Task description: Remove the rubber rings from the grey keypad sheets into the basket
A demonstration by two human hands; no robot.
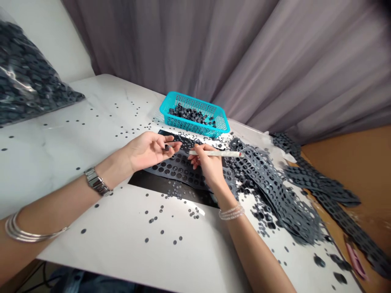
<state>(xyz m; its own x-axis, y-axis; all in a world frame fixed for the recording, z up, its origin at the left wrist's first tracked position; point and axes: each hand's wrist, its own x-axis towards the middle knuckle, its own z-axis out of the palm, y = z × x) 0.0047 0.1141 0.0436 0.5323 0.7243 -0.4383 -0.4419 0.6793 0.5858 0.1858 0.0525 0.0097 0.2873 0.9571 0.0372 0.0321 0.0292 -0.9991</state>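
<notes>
My left hand [148,151], palm turned up, pinches a small black rubber piece [167,147] between its fingertips. A white pen-like stick [226,154] with a reddish end rests in the grip of my right hand [210,165]. Its other tip points toward my left fingers, a short gap from the piece. Under both hands lies a dark grey rubber sheet [186,173] with rows of round holes or discs. That sheet sits on a black mat [142,181], partly hidden by my hands.
Behind the mat stands a turquoise basket [224,127] holding many small black pieces. Punched rubber strips [275,191] are heaped at the right. A clear bag [30,77] of black parts stands far left. Small discs dot the white table [116,240]. Pink-handled scissors [354,258] lie at right.
</notes>
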